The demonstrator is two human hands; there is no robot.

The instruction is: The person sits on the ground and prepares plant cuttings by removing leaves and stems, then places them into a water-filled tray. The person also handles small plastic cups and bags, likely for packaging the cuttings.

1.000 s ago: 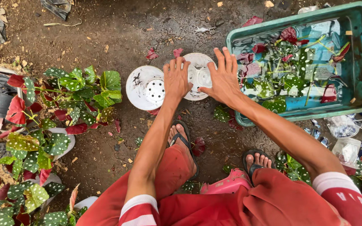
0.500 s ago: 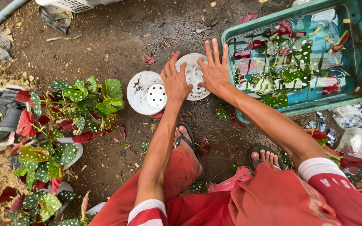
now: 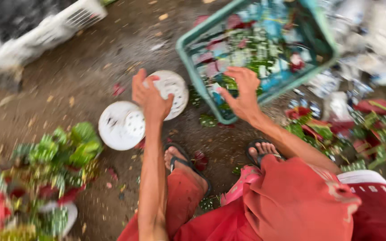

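Head view: left hand (image 3: 150, 99) grasps white pot (image 3: 169, 93); right hand (image 3: 243, 94), released, overlaps green crate (image 3: 200, 85) rim.

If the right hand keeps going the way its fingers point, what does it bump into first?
Probably the green crate: the right hand already sits at its near corner, fingers pointing into the cuttings inside. The picture is blurry, so depth is uncertain.

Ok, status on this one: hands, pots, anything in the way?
Left hand gripping white perforated pot. Right hand open at green crate rim. Second white pot upturned alongside. Nothing blocking.
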